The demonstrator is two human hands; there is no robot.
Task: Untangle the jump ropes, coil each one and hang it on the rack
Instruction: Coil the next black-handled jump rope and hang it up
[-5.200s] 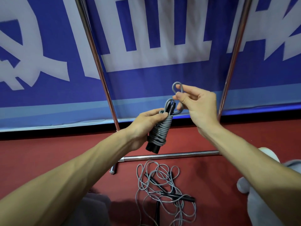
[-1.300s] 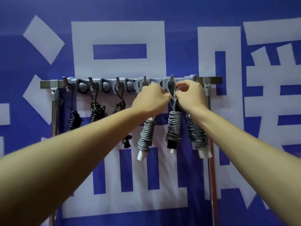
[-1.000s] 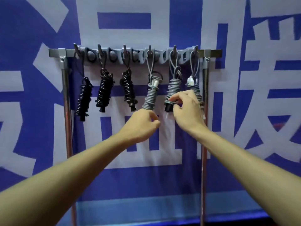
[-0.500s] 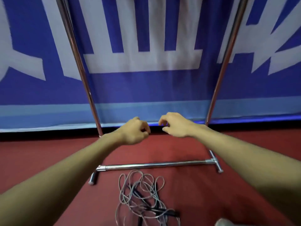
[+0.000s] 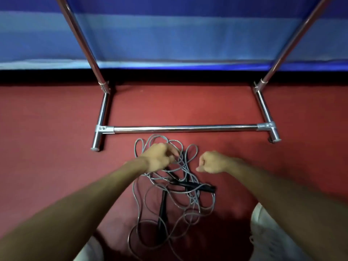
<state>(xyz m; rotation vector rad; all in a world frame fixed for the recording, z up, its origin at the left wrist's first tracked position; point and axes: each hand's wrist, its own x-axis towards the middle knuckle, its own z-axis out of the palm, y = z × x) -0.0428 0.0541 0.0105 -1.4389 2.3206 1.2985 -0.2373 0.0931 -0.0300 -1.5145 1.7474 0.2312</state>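
Head view: tangled grey jump ropes (image 5: 190,186) lie on the red floor (image 5: 47,129) just before the rack (image 5: 184,128) base, not yet untangled, coiled or hung. Left hand (image 5: 159,157) hovers curled over them, grip unclear. Right hand (image 5: 212,162) is curled beside them, holding nothing.

left hand (image 5: 160,157) curled; right hand (image 5: 212,162) fisted, empty

- Rack (image 5: 184,128): polished chrome metal tubes, mirror-glossy.
- Jump ropes (image 5: 188,196): smooth grey plastic-looking cord; handles (image 5: 192,185) matt black.
- Floor (image 5: 47,129): matt red, finely rough.
- Banner (image 5: 169,34): blue, smooth, faint sheen.
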